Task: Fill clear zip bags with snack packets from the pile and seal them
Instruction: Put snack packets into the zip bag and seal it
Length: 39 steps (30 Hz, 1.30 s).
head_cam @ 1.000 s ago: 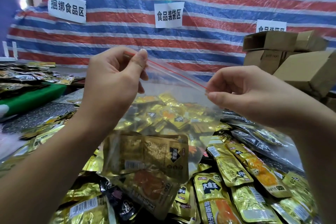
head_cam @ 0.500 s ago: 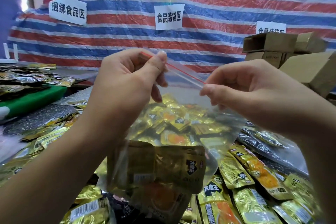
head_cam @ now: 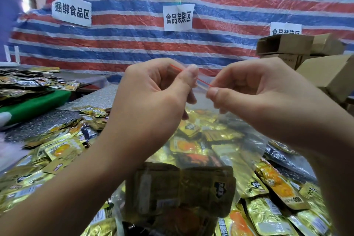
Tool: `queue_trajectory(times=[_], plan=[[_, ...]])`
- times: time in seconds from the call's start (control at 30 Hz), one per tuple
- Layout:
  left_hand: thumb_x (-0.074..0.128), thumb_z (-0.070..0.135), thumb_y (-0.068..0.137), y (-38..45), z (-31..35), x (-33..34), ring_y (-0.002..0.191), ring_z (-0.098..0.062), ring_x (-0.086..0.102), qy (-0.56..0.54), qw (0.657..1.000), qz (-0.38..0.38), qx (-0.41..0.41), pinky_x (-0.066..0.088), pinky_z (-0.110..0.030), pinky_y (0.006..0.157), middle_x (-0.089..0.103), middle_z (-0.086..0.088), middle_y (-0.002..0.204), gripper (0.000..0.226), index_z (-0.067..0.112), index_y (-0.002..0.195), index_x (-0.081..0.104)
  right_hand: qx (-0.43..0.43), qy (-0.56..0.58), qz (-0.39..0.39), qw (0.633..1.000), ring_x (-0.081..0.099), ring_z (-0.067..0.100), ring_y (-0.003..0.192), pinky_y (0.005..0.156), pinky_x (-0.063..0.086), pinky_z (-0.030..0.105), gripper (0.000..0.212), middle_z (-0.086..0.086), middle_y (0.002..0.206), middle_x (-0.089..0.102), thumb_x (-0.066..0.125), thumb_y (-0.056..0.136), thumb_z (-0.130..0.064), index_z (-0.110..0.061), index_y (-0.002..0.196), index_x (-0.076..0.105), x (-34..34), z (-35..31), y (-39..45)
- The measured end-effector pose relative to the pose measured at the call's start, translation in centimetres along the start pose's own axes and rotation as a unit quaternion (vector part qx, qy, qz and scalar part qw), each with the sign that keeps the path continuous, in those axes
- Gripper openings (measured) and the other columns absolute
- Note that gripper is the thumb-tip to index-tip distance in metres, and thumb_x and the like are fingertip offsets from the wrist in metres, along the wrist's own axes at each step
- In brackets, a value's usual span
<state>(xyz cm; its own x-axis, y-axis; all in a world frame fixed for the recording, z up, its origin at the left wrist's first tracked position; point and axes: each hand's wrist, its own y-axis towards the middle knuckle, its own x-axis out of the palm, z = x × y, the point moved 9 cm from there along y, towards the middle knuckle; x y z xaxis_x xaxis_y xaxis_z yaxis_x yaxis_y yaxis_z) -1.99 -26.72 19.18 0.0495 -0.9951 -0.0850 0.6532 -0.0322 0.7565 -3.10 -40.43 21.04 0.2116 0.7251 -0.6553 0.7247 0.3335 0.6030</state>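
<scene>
A clear zip bag (head_cam: 239, 151) with a red zip strip hangs in front of me over the pile. My left hand (head_cam: 153, 94) pinches the red strip between thumb and fingers. My right hand (head_cam: 249, 90) pinches the same strip close beside it, the two thumbs a short gap apart. Gold snack packets (head_cam: 182, 191) sit in the bottom of the bag. Below spreads the pile of gold and black snack packets (head_cam: 277, 188).
More packets (head_cam: 28, 84) lie on a green-edged surface at the left. Cardboard boxes (head_cam: 298, 48) stand stacked at the right. A red, white and blue striped tarp (head_cam: 229, 5) with paper signs closes the back.
My left hand has slid right along the red zip strip toward my right hand, so the two hands now pinch it almost together. The bag hangs a little lower in view.
</scene>
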Motion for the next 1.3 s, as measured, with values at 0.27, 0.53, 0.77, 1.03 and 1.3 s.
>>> queue_trajectory(times=[0.27,0.53,0.77,1.03,1.3], plan=[[0.06,0.026,0.095,0.0,-0.1,-0.1,0.043,-0.007,0.059,0.018,1.0,0.006,0.006,0.04,-0.012,0.043,0.068,0.002,0.061,0.027,0.017,0.071,0.066,0.015,-0.01,0.009,1.0,0.066,0.019,0.066,0.068,0.055,0.043,0.017,-0.003,0.071,0.071,0.066,0.083,-0.038,-0.025,0.074,0.07,0.1,0.5,0.1],[0.06,0.024,0.095,0.1,-0.4,0.1,0.045,-0.009,0.058,0.007,1.0,0.001,0.004,0.04,-0.012,0.044,0.067,-0.001,0.063,0.025,0.015,0.073,0.067,0.018,-0.003,-0.004,1.0,0.068,0.016,0.067,0.07,0.059,0.047,0.024,-0.003,0.072,0.072,0.06,0.084,-0.044,-0.024,0.077,0.071,0.7,0.2,0.0],[0.061,0.025,0.095,0.0,-0.2,0.2,0.044,-0.008,0.058,0.016,1.0,-0.001,0.01,0.041,-0.012,0.044,0.068,0.001,0.062,0.026,0.016,0.072,0.067,0.027,0.019,0.001,0.999,0.067,0.008,0.062,0.065,0.053,0.034,0.017,-0.007,0.067,0.072,0.07,0.086,-0.036,-0.024,0.075,0.074,0.4,1.0,0.2],[0.061,0.026,0.094,0.0,-0.1,0.3,0.044,-0.006,0.059,0.021,1.0,-0.016,0.017,0.041,-0.011,0.044,0.067,0.004,0.06,0.025,0.019,0.071,0.066,0.033,0.057,-0.022,0.998,0.069,0.008,0.061,0.067,0.051,0.033,0.029,-0.006,0.069,0.074,0.069,0.063,-0.055,-0.035,0.082,0.078,0.3,1.4,0.4],[0.06,0.026,0.096,0.3,-0.3,-0.2,0.045,-0.009,0.059,0.029,0.999,-0.002,0.022,0.04,-0.013,0.044,0.068,0.001,0.065,0.026,0.018,0.072,0.066,0.062,0.06,-0.064,0.994,0.069,0.007,0.063,0.068,0.045,0.031,0.031,-0.005,0.071,0.075,0.063,0.064,-0.054,-0.034,0.082,0.077,0.7,2.0,0.4]])
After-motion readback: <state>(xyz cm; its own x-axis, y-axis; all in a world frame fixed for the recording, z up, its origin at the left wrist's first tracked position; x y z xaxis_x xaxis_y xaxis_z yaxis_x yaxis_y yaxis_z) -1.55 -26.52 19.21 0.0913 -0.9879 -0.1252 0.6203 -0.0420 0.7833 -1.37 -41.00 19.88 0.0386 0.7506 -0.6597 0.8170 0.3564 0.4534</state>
